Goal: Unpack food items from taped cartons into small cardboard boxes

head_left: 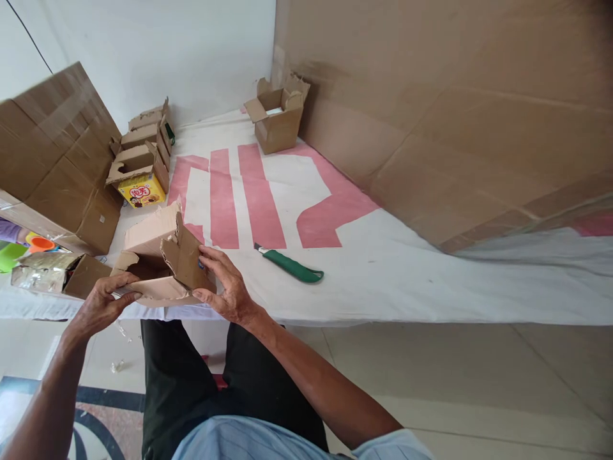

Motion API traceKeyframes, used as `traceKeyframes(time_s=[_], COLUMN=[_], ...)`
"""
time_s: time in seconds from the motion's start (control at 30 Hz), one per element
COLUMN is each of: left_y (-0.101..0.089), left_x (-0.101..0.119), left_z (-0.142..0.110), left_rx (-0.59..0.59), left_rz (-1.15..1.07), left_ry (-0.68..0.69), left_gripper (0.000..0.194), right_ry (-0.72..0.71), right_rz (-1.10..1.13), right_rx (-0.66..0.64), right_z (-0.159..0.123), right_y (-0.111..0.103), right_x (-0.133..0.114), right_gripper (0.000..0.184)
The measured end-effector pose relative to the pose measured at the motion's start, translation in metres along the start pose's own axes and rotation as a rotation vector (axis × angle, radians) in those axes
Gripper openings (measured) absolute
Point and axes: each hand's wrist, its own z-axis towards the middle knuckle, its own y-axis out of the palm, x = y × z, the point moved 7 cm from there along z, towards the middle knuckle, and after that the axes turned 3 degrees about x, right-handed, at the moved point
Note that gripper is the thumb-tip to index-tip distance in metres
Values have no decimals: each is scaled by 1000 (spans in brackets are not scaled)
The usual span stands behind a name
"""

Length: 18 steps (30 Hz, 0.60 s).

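Between my two hands is a small cardboard box (158, 231) with its top flaps raised and torn along the edges, at the front edge of the cloth-covered table. My left hand (103, 303) grips its near left corner, thumb and fingers closed on the cardboard. Against the right side lies my right hand (228, 286), its fingers along the outer wall and the thumb at the near edge. The box's inside is mostly in shadow. To the right, a green utility knife (293, 266) rests on the cloth with its blade end toward the box.
Large cartons stand at the left (62, 153) and right (431, 128). Several opened small boxes (143, 137) line up at the back left, beside a yellow packet (142, 190). Another opened box (278, 131) sits near the wall. A taped carton (48, 271) lies left of my left hand.
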Motion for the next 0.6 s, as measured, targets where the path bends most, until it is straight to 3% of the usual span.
traceKeyframes(time_s=[0.17,0.27,0.33,0.43,0.6], left_y=[5,19,36,76,119], left_x=[8,25,46,83,143], left_z=[3,6,6,11,28], left_rx=[7,73,124,89,109], left_rz=[65,208,366,631,754], left_ry=[44,104,152,210,275], left_gripper=[20,16,22,28,24], right_ry=[76,176,315,520,643], right_rz=[5,57,105,144,226], right_rx=[-4,30,26,70,195], right_z=[-2,-10,-20,-39,-58], right_y=[3,-1,-4,-14,-34], right_x=[5,16,27,40,49], right_gripper=[83,76,62,37,29])
